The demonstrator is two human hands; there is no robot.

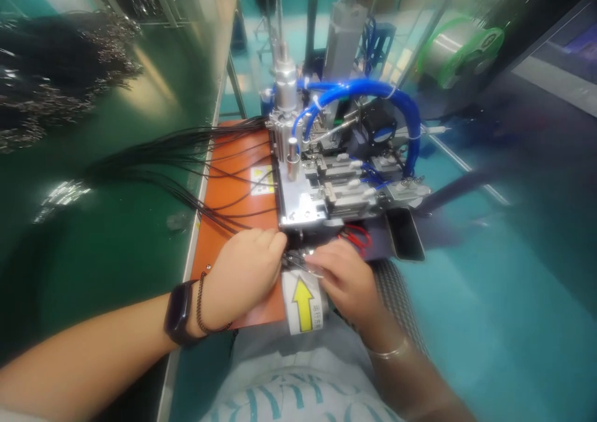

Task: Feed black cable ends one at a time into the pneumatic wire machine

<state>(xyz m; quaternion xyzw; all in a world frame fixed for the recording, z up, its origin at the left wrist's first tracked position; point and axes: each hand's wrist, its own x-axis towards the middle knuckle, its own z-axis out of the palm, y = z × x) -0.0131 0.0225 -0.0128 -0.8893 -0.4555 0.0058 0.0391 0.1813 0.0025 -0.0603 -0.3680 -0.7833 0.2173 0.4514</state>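
Note:
My left hand (249, 273) is closed at the front edge of a metal machine (298, 198), over the orange board (242, 148); black cables (228, 220) run up to it, and what its fingers hold is hidden. Beside it, my right hand (345, 276) is closed too, fingertips pressed near small dark and shiny metal parts (298, 260); what they pinch is too small to name. Just below the gap between both hands is a white label with a yellow arrow (303, 304). More black cables (186, 142) fan across the orange board into the machine's left side.
Thick blue tubes (373, 87) arch over the machine. A dark phone-like object (405, 234) lies right of it, with red wires (359, 238) nearby. A green spool (459, 49) stands at the back right. A dark heap of cables (56, 74) lies on the green surface (125, 242).

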